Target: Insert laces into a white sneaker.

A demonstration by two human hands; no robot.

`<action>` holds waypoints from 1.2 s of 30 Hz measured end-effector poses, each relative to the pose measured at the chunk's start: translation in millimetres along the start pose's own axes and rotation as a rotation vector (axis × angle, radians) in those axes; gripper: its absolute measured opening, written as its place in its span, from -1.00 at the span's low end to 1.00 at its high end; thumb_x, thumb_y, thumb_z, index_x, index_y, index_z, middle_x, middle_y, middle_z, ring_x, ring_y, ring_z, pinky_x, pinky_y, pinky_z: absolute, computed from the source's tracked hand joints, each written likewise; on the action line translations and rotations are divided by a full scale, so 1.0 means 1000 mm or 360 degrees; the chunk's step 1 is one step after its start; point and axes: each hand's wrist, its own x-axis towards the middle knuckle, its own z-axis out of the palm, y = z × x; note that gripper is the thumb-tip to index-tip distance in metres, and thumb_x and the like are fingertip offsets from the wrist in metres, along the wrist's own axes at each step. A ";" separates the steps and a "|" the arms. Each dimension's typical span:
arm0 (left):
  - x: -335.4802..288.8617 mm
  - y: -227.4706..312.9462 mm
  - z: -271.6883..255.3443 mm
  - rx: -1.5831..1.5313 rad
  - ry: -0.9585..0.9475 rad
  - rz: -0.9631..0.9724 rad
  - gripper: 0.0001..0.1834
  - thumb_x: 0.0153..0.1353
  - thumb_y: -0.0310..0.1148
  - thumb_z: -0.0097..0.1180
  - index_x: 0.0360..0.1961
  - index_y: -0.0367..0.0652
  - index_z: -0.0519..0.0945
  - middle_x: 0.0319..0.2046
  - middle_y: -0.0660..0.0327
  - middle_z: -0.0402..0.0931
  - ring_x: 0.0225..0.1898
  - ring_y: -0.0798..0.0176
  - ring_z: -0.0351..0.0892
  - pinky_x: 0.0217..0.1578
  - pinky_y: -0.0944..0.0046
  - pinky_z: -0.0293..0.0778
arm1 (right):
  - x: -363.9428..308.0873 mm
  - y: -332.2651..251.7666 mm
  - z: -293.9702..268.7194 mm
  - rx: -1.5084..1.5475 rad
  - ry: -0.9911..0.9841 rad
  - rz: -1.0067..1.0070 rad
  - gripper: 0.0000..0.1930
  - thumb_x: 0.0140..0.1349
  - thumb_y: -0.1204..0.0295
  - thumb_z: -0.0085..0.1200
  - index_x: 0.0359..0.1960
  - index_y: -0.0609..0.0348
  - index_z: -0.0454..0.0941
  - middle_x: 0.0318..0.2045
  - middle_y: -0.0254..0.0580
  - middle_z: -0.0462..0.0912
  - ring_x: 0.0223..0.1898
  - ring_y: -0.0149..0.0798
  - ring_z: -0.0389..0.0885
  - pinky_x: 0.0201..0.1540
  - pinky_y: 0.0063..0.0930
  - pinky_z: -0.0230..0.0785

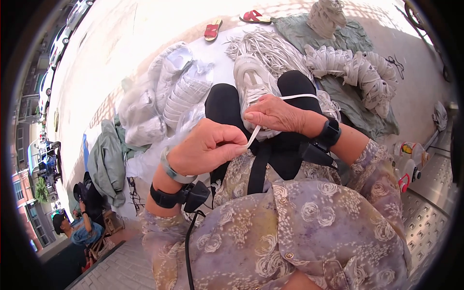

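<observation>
A light grey sneaker (252, 77) rests between my knees, its toe pointing away from me and laces crossing its front. My left hand (209, 145) is closed in a pinch on a flat white shoelace (253, 136), just left of the shoe's near end. That lace runs up to my right hand (280, 115), which is closed over the shoe's upper part, thumb toward the left. From the right hand another length of white lace stretches across my right knee. The right fingertips are partly hidden against the shoe.
Loose laces (268, 46) lie heaped beyond the shoe. Stacked pale shoes in clear plastic (181, 84) sit at left; a row of grey sneakers (353, 67) lies at right on green cloth (350, 104). Red slippers (211, 31) are at the far side. Another person (82, 229) sits at lower left.
</observation>
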 end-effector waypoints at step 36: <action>0.165 -0.064 0.056 0.0601 0.0686 0.0084 -0.84 -0.06 -0.47 -0.04 -0.38 -0.19 0.47 -0.55 0.01 0.49 -0.41 -0.07 0.51 -0.36 0.09 0.39 | -0.292 -0.084 -0.222 0.1055 0.1886 -0.0084 -0.58 0.29 0.53 -0.22 0.18 0.36 0.10 -0.44 -0.38 0.30 -0.45 -0.53 0.27 -0.33 -0.64 0.19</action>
